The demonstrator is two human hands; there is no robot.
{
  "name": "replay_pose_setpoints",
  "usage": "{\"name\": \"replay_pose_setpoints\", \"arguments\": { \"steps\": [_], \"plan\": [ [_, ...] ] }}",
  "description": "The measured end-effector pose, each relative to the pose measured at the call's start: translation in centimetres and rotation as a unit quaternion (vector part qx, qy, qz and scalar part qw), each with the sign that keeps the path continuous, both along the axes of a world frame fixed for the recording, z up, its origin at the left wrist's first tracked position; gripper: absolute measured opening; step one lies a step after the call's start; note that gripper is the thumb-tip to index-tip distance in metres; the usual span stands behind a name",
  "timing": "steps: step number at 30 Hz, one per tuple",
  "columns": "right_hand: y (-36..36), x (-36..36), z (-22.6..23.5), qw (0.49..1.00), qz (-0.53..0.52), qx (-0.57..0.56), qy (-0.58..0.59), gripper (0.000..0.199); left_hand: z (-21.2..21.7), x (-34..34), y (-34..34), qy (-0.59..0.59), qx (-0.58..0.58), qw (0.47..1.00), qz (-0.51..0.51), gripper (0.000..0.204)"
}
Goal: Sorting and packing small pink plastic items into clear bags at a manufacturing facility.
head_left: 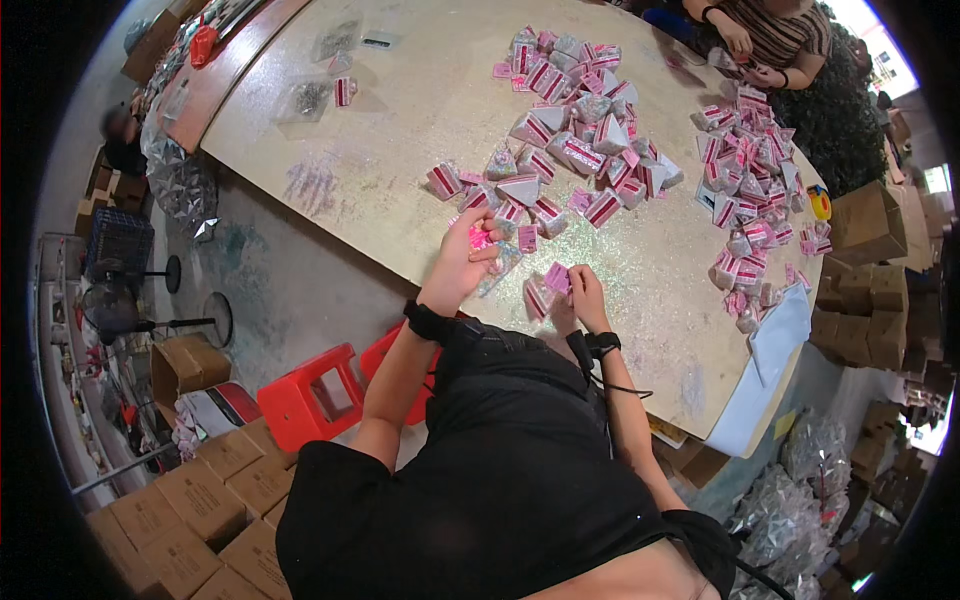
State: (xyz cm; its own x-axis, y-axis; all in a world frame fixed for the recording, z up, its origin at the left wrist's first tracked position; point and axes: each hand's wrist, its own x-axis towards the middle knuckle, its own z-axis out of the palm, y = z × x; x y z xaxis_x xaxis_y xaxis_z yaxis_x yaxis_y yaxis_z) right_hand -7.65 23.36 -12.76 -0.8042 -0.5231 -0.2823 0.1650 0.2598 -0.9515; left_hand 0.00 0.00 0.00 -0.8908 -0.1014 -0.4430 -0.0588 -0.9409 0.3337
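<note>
My left hand [463, 258] is curled round a bright pink bundle [481, 236], whose exact kind I cannot make out. A clear, shimmering plastic bag [505, 262] shows just beside its fingers. Between the fingertips of my right hand [589, 297] is a small pink card [558, 278]. Right below that card lies a wedge-shaped pack [537, 297] with pink and white stripes, like a cake slice. Another small pink card [527, 238] lies on the table [380, 190] between my hands and a heap of similar wedge packs [580, 150].
A second heap of wedge packs [755, 180] lies along the right edge, near a co-worker's hands [750, 60]. Clear bags [305, 100] lie at the far left. Red stools [312, 397] and cardboard boxes [185, 510] stand left of me. A light blue sheet [765, 370] hangs over the right edge.
</note>
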Motion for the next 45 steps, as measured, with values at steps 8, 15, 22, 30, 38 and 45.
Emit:
{"name": "replay_pose_setpoints", "arguments": {
  "steps": [8,15,22,30,38,45],
  "plan": [
    [0.8,0.2,1.0,0.999,-0.042,-0.023,-0.024,0.012,-1.3,-0.4,3.3,-0.131,-0.135,0.979,-0.084,0.011],
    [1.0,1.0,-0.2,0.996,-0.048,-0.073,-0.035,0.013,-2.0,-0.6,5.5,-0.118,-0.336,0.926,-0.127,0.012],
    [0.9,0.2,3.1,0.996,-0.068,-0.049,-0.016,0.015,-2.4,0.2,6.0,-0.089,-0.389,0.909,-0.120,0.014],
    [1.1,-0.2,10.4,0.993,-0.069,-0.100,0.009,0.011,0.4,-1.6,3.0,-0.043,-0.532,0.835,-0.133,0.025],
    [-0.4,-0.9,16.7,0.982,0.071,-0.071,0.162,0.013,2.2,-3.1,3.3,-0.039,-0.341,0.889,-0.304,0.060],
    [-2.0,-0.2,19.6,0.989,0.096,-0.106,0.026,0.014,1.1,-3.8,5.2,0.053,-0.423,0.847,-0.318,0.062]
  ]
}}
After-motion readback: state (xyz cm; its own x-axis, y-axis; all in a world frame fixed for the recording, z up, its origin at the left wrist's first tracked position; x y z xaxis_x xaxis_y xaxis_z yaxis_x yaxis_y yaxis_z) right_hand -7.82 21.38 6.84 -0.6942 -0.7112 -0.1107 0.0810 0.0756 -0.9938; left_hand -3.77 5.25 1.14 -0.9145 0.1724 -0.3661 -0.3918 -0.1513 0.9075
